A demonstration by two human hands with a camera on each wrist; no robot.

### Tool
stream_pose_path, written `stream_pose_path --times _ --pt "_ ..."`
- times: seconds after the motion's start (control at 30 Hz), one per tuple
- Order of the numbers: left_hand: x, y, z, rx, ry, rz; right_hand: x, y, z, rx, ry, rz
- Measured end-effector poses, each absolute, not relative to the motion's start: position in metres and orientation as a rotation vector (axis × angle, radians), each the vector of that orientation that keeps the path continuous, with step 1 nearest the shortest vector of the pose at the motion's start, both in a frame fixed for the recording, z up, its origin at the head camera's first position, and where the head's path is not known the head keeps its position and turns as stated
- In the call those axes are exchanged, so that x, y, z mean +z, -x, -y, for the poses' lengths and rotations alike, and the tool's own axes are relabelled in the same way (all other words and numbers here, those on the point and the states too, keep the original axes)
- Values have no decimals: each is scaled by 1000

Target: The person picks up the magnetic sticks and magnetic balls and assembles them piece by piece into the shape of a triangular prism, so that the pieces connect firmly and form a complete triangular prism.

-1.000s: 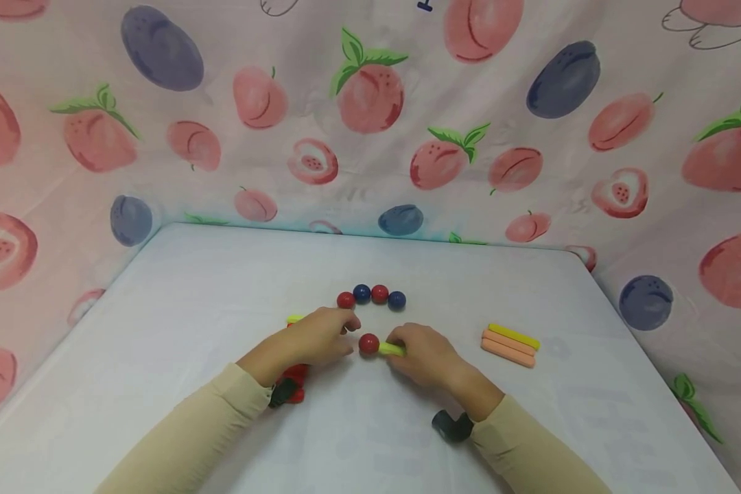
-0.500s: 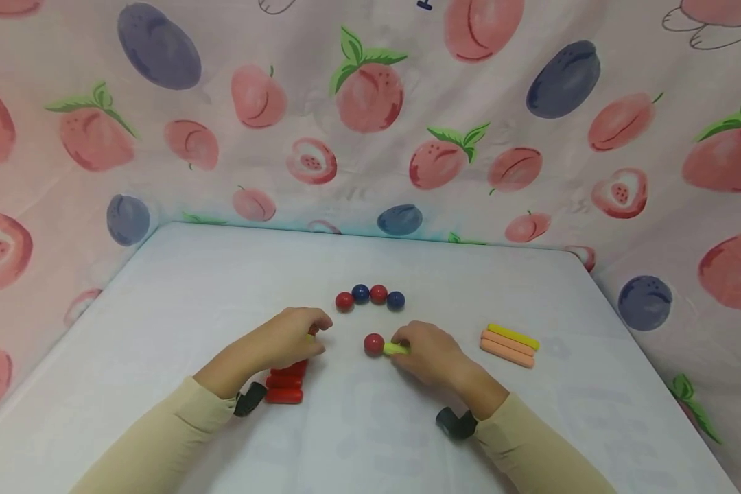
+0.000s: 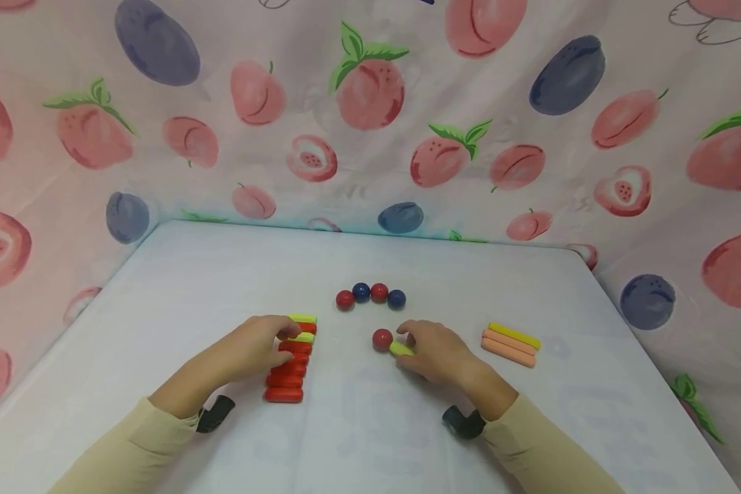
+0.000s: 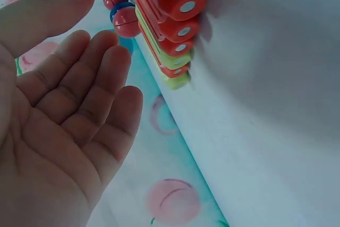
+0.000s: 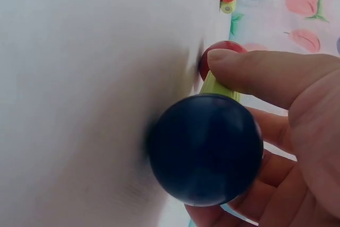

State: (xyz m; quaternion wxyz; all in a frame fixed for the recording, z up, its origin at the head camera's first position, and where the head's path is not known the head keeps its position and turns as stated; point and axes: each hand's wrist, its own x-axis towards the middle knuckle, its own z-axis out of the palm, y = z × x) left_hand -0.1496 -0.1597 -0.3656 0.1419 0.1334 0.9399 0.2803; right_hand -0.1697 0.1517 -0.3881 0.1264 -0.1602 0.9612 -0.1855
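Note:
My right hand pinches a yellow-green magnetic rod close to the tabletop. A red ball sits at the rod's far end. At its near end is a dark blue ball, hidden behind the hand in the head view. My left hand holds nothing; its fingers are loosely bent and the thumb stands apart. It hovers at the left side of a row of red and yellow-green magnetic rods, covering part of them in the head view.
Behind the hands, red and blue balls form a short curved line. To the right lie one yellow and two peach rods, side by side. The white table ends at a fruit-print cloth.
My left hand has drawn back leftward from near the red ball, uncovering much of the rod row. My right hand has shifted slightly right with the rod and red ball.

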Motion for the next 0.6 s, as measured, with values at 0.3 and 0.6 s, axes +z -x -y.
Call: stream_pose_path --times 0.3,0.6 --pt "-365 126 168 769 -428 -2725 -387 174 -147 -553 562 -2799" --pt "-371 107 172 731 -487 -2715 -386 178 -145 -528 720 -2775"
